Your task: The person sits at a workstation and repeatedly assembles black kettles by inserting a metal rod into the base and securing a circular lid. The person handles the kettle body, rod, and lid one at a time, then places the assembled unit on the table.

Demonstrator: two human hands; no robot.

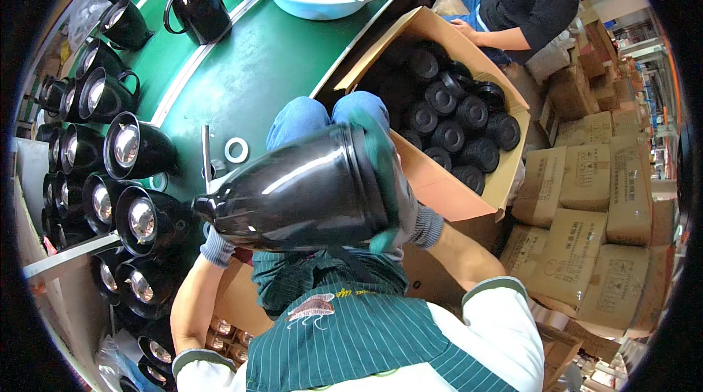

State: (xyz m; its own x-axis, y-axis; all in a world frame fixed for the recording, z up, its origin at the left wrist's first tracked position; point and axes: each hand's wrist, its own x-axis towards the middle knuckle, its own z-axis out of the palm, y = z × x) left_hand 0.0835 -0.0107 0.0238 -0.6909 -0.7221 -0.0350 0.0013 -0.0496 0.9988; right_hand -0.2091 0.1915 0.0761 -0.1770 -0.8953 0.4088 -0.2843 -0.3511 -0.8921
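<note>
A glossy black jug (293,194) lies on its side above my lap, its narrow spout end toward the left and its wide end toward the right. My left hand (218,247), in a grey-cuffed glove, reaches under the spout end; the jug hides most of its fingers. My right hand (392,180), in a grey and green glove, spans the wide end, with blurred green fingertips around its rim. Whatever lies under that palm is hidden. Just beyond the spout, a thin metal rod (206,150) stands up beside a white ring (236,150) on the green table.
Several open black jugs with shiny inner liners (142,221) crowd the left side. On the green table (271,48) stand a black handled jug (198,9) and a light blue basin (311,8). A carton (505,202) holds black round parts (448,136). Another person (527,8) sits beyond; stacked cartons (578,238) fill the right.
</note>
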